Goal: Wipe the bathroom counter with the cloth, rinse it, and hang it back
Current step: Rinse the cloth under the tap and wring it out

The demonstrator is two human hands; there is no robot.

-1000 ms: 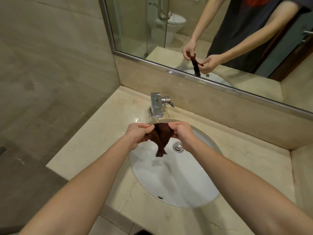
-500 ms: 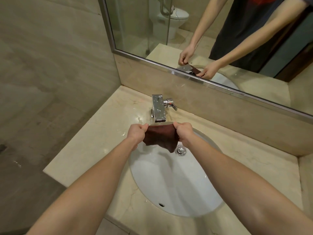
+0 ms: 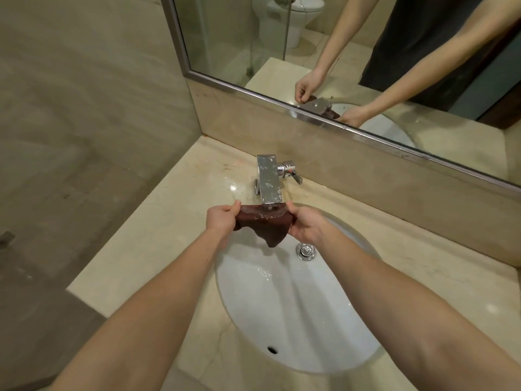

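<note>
A dark brown cloth is stretched flat between my two hands, right under the spout of the chrome tap. Water runs onto its top and glistens there. My left hand pinches the cloth's left edge and my right hand grips its right edge. A corner of the cloth hangs down over the white sink basin. The beige marble counter surrounds the basin.
The tap lever sticks out to the right of the spout. A chrome drain plug sits in the basin. A framed mirror runs along the back wall above a marble upstand. A tiled wall closes the left side.
The cloth went from bunched and hanging over the basin to spread flat, and both hands carried it back under the tap spout, where water now lands on it.
</note>
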